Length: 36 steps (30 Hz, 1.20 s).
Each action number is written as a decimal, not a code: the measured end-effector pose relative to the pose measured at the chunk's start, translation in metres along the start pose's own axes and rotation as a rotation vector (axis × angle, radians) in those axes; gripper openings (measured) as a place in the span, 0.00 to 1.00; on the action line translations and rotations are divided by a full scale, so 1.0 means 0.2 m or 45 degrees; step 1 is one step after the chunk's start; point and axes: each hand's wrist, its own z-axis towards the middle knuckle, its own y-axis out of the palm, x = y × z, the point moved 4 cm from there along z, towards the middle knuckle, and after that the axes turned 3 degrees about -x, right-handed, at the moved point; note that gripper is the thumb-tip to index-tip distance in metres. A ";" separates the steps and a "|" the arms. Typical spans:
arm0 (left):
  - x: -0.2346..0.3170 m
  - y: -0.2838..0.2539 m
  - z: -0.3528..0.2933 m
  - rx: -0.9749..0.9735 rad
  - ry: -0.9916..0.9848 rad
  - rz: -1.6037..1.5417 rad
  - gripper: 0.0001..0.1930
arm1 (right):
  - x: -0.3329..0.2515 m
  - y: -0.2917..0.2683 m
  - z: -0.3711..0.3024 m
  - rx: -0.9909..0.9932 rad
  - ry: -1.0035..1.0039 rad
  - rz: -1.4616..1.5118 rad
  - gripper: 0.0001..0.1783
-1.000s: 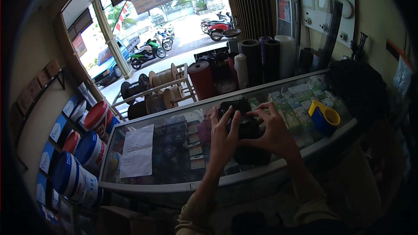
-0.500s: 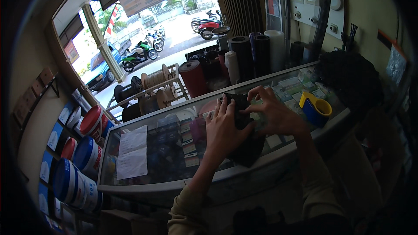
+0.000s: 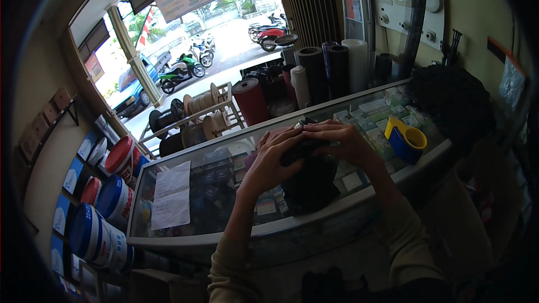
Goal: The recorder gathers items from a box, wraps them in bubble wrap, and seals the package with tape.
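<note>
A black plastic bag (image 3: 311, 185), bunched up into a bundle, rests on the glass-topped display counter (image 3: 196, 239) in front of me. My left hand (image 3: 270, 160) curves around its left and upper side, the thumb toward the middle. From the right, my right hand (image 3: 345, 141) lies over the top, its fingers bent and meeting the left fingertips. Between them a small shiny bit of the bundle shows at the far end. What the bag contains is hidden. To the right of my hands lies a blue and yellow tape dispenser (image 3: 405, 141).
White printed sheets (image 3: 171, 199) lie at the counter's left end. A black crumpled heap (image 3: 455, 101) covers its right end. Behind the counter stand rolls of sheeting (image 3: 251, 101) and cable spools (image 3: 199, 102). Paint buckets (image 3: 98, 235) are stacked at the left.
My fingers were raised and apart, pinching at the bag's upper part. Now both hands have come down and together over its top, and the bundle looks more compact.
</note>
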 end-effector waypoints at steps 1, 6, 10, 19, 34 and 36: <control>0.02 0.02 -0.01 0.074 0.019 0.035 0.30 | 0.01 0.00 -0.02 0.000 0.011 -0.003 0.26; 0.13 0.09 -0.01 0.344 0.092 0.149 0.24 | 0.03 -0.02 -0.10 0.182 -0.017 0.024 0.16; 0.08 0.11 -0.05 0.540 0.155 0.207 0.15 | 0.00 0.00 -0.09 0.226 -0.106 -0.174 0.14; 0.08 0.17 -0.06 0.809 0.325 0.271 0.12 | -0.04 0.04 -0.12 0.468 -0.277 -0.412 0.13; 0.09 0.05 0.02 0.754 -0.523 -0.652 0.22 | -0.06 0.08 -0.16 0.547 -0.395 -0.540 0.15; 0.11 0.04 0.05 0.776 -0.349 -0.020 0.24 | -0.06 0.08 -0.15 0.564 -0.371 -0.525 0.15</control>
